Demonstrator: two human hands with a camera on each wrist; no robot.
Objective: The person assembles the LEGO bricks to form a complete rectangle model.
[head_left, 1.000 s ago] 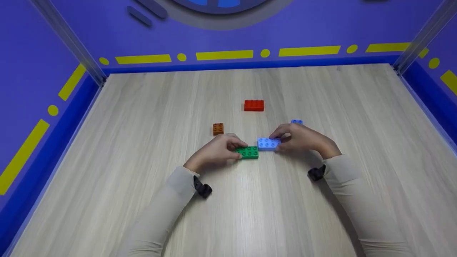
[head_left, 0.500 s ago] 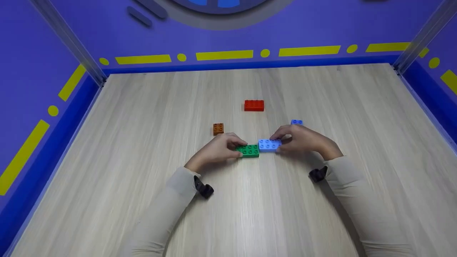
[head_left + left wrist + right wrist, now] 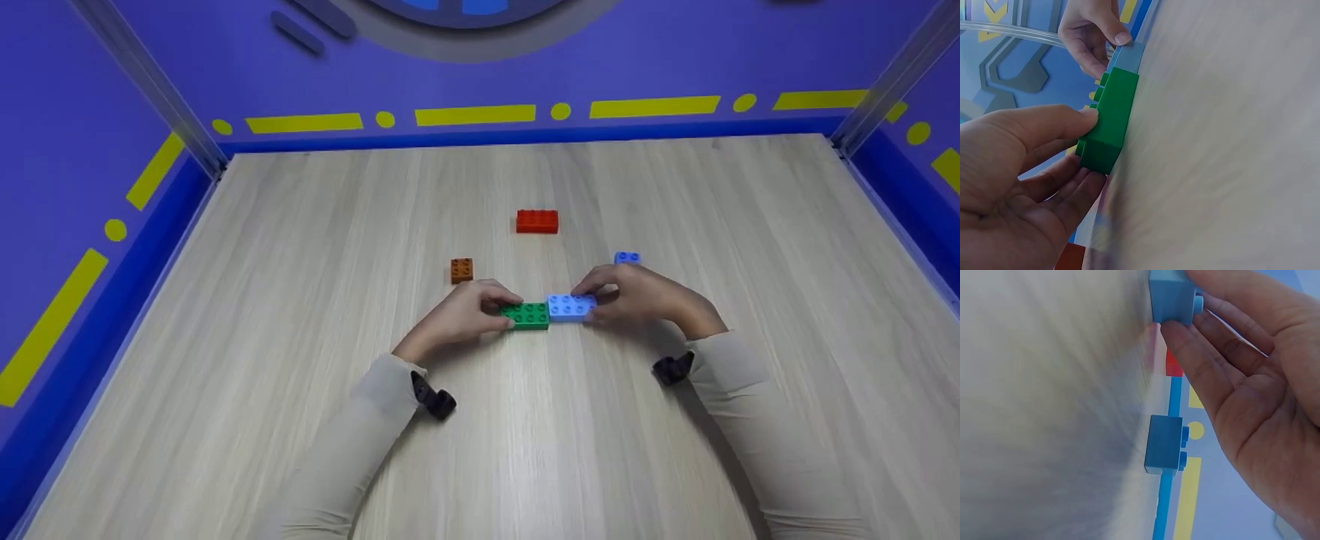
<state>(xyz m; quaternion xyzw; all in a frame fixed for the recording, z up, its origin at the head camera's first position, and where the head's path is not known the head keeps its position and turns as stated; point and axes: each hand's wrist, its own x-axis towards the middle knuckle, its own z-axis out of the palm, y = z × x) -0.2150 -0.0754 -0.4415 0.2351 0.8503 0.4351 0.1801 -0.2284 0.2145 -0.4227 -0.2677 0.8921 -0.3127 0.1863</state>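
Thumb and fingers of my left hand [image 3: 466, 313] pinch a green toy brick [image 3: 530, 316] by its left end, at the middle of the table. My right hand [image 3: 637, 294] pinches a light blue toy brick [image 3: 570, 307] by its right end. The two bricks lie end to end on the tabletop, studs up, with their short ends touching or nearly so; the light blue one sits slightly farther back. In the left wrist view the green brick [image 3: 1111, 118] meets the light blue brick [image 3: 1129, 58]. The right wrist view shows only one end of the light blue brick [image 3: 1172, 295].
An orange-brown brick [image 3: 461, 271] lies just beyond the left hand. Farther back is a red brick [image 3: 537, 221]. A small blue brick [image 3: 627, 258], partly hidden, sits behind the right hand. Purple-blue walls with yellow marks [image 3: 475, 115] enclose the wooden table [image 3: 337, 225].
The light blue brick has come slightly toward the person, and the green brick has shifted slightly back, so their ends line up more closely. Both hands keep their hold.
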